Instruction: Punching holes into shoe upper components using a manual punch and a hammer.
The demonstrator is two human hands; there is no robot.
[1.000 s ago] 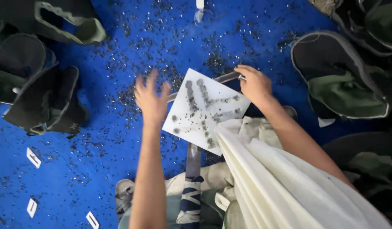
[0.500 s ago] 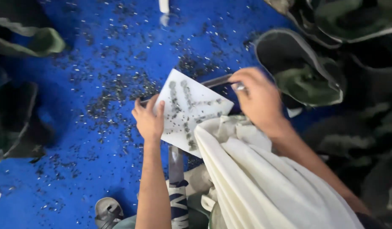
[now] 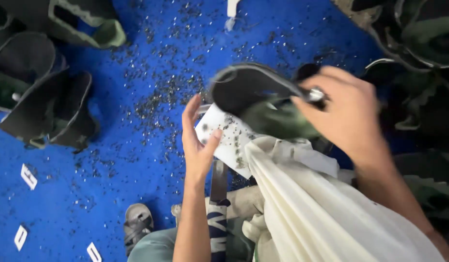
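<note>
Right hand point(image 3: 348, 116) grips shoe upper point(image 3: 253, 92).

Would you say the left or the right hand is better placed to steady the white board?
Probably the left hand: it already touches the white board at its edge, while the right hand grips the dark shoe upper.
</note>
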